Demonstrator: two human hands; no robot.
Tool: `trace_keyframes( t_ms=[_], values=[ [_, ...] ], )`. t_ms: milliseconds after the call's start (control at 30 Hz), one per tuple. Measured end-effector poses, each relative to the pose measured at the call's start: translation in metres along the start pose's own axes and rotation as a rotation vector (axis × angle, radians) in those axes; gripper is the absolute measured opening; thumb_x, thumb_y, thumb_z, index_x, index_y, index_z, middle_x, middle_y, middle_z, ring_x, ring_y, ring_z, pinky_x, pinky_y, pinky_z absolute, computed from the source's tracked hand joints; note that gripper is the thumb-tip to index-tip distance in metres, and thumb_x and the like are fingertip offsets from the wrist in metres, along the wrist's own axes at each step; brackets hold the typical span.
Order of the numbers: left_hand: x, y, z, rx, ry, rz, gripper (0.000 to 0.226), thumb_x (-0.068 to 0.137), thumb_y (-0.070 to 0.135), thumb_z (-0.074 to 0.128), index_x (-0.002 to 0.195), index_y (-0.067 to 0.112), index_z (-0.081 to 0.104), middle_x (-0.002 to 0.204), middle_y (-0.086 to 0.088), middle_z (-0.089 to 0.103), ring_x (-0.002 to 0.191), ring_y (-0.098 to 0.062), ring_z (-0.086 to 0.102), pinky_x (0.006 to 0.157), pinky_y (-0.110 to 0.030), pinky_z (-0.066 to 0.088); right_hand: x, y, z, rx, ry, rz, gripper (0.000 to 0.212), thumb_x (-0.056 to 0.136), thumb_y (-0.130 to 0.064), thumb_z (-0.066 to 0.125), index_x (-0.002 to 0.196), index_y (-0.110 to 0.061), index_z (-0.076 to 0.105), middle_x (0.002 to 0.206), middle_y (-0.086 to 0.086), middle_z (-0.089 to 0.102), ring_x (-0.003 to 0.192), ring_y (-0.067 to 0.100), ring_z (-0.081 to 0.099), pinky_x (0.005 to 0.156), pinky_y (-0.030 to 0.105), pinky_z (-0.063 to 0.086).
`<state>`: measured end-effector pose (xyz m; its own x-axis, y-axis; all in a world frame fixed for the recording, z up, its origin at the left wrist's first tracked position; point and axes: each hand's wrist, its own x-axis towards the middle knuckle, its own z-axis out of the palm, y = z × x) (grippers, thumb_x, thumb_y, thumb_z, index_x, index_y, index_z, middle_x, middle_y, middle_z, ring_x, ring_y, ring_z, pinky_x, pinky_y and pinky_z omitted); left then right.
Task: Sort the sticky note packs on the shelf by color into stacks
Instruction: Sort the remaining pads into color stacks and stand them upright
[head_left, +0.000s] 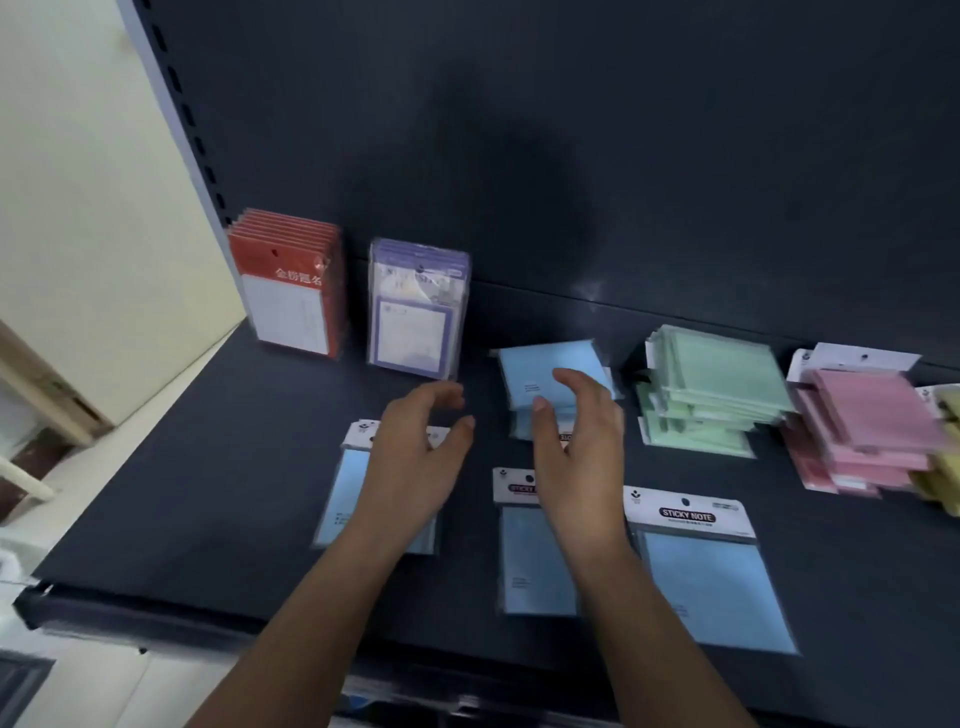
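Reaching out over the dark shelf (197, 467), both hands hold nothing. The left hand (415, 457) has loose, slightly bent fingers, and its thumb sticks out to the side. It is over the left blue pack (345, 488), which lies flat on the shelf.

The right hand (576, 452) is loose and a little bent too. It is over the near side of the blue stack (545, 369), which sits in the middle of the shelf, toward the far wall. It is hard to tell if the fingers touch the stack.

The middle blue pack (530, 566) lies flat near the front edge, partly under the right arm. Just to its right lies the right blue pack (711, 592), with a white label that says STICKY NOTE.

To the right of the blue stack is the green stack (722, 384), a bit messy. Further right is the pink stack (872, 431). Some yellow packs (948, 483) show at the right edge.

On the far left, red packs (291, 296) stand up in a row. Purple packs (415, 317) stand just beside them.
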<state>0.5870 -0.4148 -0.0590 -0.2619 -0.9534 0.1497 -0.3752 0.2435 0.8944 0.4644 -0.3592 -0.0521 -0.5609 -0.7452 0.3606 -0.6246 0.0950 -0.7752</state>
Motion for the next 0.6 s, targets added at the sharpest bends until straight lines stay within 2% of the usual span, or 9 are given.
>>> trace_keyframes(
  t_ms=[100, 133, 200, 267, 333, 400, 467, 533, 600],
  values=[
    [0.02, 0.012, 0.03, -0.159, -0.183, -0.123, 0.035, 0.089, 0.019, 0.059, 0.123, 0.021, 0.052, 0.119, 0.013, 0.054, 0.114, -0.005, 0.05, 0.093, -0.02, 0.038, 0.022, 0.022, -0.02, -0.062, -0.039, 0.161, 0.038, 0.092, -0.016, 0.053, 0.13, -0.009, 0.047, 0.139, 0.008, 0.043, 0.131, 0.02, 0.035, 0.112, 0.034, 0.028],
    [0.024, 0.016, 0.039, -0.253, -0.234, -0.178, 0.031, 0.09, 0.018, 0.058, 0.12, 0.023, 0.052, 0.12, 0.01, 0.057, 0.113, -0.008, 0.053, 0.095, -0.023, 0.04, 0.027, 0.027, -0.024, -0.052, -0.088, 0.219, 0.041, 0.093, -0.016, 0.053, 0.132, -0.007, 0.046, 0.142, 0.01, 0.041, 0.132, 0.022, 0.035, 0.112, 0.036, 0.028],
    [0.031, 0.02, 0.054, -0.358, -0.233, -0.256, 0.032, 0.09, 0.017, 0.058, 0.122, 0.016, 0.053, 0.119, 0.002, 0.062, 0.107, -0.012, 0.059, 0.094, -0.026, 0.045, 0.033, 0.034, -0.03, 0.049, -0.172, 0.332, 0.04, 0.094, -0.019, 0.052, 0.132, -0.007, 0.048, 0.142, 0.008, 0.043, 0.127, 0.018, 0.042, 0.106, 0.024, 0.031],
    [0.035, 0.022, 0.063, -0.37, -0.103, -0.274, 0.033, 0.089, 0.019, 0.061, 0.12, 0.012, 0.057, 0.11, -0.001, 0.064, 0.099, -0.012, 0.06, 0.085, -0.02, 0.045, 0.034, 0.037, -0.033, 0.168, -0.165, 0.397, 0.034, 0.093, -0.02, 0.054, 0.125, -0.008, 0.056, 0.134, 0.005, 0.053, 0.116, 0.014, 0.052, 0.096, 0.016, 0.036],
    [0.036, 0.025, 0.066, -0.414, 0.041, -0.264, 0.017, 0.086, 0.021, 0.065, 0.102, 0.014, 0.064, 0.095, 0.003, 0.067, 0.088, -0.009, 0.061, 0.072, -0.01, 0.045, 0.033, 0.038, -0.038, 0.333, -0.081, 0.443, 0.025, 0.091, -0.018, 0.058, 0.114, -0.009, 0.064, 0.117, 0.003, 0.064, 0.104, 0.011, 0.059, 0.089, 0.014, 0.044],
    [0.034, 0.03, 0.065, -0.515, 0.113, -0.257, 0.004, 0.084, 0.018, 0.068, 0.081, 0.018, 0.064, 0.08, 0.008, 0.066, 0.076, -0.004, 0.06, 0.062, -0.006, 0.045, 0.028, 0.036, -0.044, 0.547, 0.014, 0.493, 0.011, 0.089, -0.014, 0.061, 0.096, -0.014, 0.069, 0.098, -0.002, 0.068, 0.09, 0.007, 0.061, 0.081, 0.01, 0.047],
    [0.027, 0.037, 0.063, -0.595, 0.098, -0.224, 0.016, 0.082, 0.008, 0.067, 0.076, 0.02, 0.058, 0.075, 0.008, 0.063, 0.068, 0.0, 0.06, 0.064, -0.012, 0.048, 0.022, 0.037, -0.053, 0.681, 0.094, 0.521, 0.009, 0.087, -0.012, 0.062, 0.084, -0.018, 0.068, 0.09, -0.002, 0.068, 0.086, 0.01, 0.06, 0.086, 0.022, 0.048],
    [0.015, 0.047, 0.062, -0.641, -0.001, -0.181, 0.028, 0.081, -0.003, 0.063, 0.081, 0.023, 0.055, 0.08, 0.009, 0.062, 0.065, 0.001, 0.06, 0.06, -0.015, 0.049, 0.017, 0.038, -0.065, 0.752, 0.147, 0.535, 0.008, 0.087, -0.012, 0.063, 0.082, -0.018, 0.066, 0.09, 0.004, 0.065, 0.087, 0.016, 0.058, 0.088, 0.035, 0.046],
    [-0.001, 0.054, 0.063, -0.609, -0.164, -0.161, 0.04, 0.08, -0.009, 0.059, 0.094, 0.029, 0.056, 0.084, 0.01, 0.062, 0.063, -0.002, 0.059, 0.054, -0.017, 0.049, 0.012, 0.044, -0.081, 0.716, 0.16, 0.479, 0.009, 0.086, -0.011, 0.064, 0.084, -0.019, 0.064, 0.087, 0.001, 0.063, 0.083, 0.012, 0.057, 0.083, 0.032, 0.047]
  ],
)
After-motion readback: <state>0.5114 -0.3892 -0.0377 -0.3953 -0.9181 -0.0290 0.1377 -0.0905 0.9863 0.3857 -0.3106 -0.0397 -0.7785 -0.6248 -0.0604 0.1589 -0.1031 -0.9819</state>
